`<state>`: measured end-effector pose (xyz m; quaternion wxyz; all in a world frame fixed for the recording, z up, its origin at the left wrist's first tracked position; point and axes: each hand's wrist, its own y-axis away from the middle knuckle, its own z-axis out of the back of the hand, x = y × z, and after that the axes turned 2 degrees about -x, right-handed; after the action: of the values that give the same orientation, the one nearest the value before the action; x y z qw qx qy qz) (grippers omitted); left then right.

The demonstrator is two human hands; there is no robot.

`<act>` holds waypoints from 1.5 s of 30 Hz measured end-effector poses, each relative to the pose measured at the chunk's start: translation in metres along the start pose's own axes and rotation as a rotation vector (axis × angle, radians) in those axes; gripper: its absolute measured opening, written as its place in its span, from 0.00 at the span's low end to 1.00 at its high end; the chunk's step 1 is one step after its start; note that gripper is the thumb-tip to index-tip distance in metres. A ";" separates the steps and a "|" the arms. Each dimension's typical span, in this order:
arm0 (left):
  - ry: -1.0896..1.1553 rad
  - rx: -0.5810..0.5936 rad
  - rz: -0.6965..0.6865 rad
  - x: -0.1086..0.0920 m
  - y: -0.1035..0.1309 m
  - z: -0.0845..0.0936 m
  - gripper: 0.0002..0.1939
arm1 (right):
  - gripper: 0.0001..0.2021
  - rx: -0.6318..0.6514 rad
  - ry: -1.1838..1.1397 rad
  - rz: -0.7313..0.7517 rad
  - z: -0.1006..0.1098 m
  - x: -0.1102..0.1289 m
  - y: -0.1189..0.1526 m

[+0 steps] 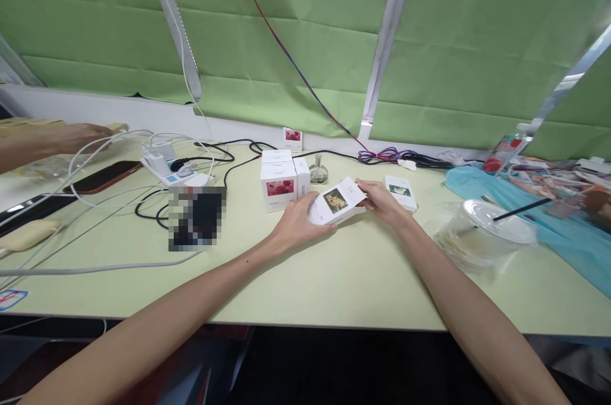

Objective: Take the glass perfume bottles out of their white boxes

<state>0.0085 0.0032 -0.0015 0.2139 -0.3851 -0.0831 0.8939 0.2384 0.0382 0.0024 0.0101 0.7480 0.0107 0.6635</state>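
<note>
From my remote view, my left hand is closed around the near-left side of the white box with yellow flowers, tilted above the table, while my right hand pinches its end at 2 o'clock. I judge that end is still to be settled, though I can't tell whether it is open or sealed. From it, the pink-flower boxes already stand grouped at 10 o'clock, the glass bottle is unboxed at 11, and another box lies at 3.
</note>
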 end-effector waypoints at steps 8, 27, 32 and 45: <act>-0.010 0.004 0.023 -0.001 0.000 0.001 0.34 | 0.19 0.030 0.001 0.013 0.003 -0.001 -0.001; -0.026 -0.027 0.039 -0.003 0.002 -0.002 0.34 | 0.16 0.041 0.031 -0.008 0.009 -0.004 -0.007; -0.017 -0.031 0.027 -0.004 0.003 -0.002 0.33 | 0.16 0.025 0.077 -0.017 0.012 -0.005 -0.008; -0.013 -0.023 0.081 -0.008 0.003 -0.001 0.33 | 0.16 0.013 0.148 -0.062 0.011 0.002 -0.003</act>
<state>0.0133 -0.0031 0.0019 0.1724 -0.3846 -0.0793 0.9034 0.2494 0.0412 0.0034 0.0249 0.6962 0.0390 0.7164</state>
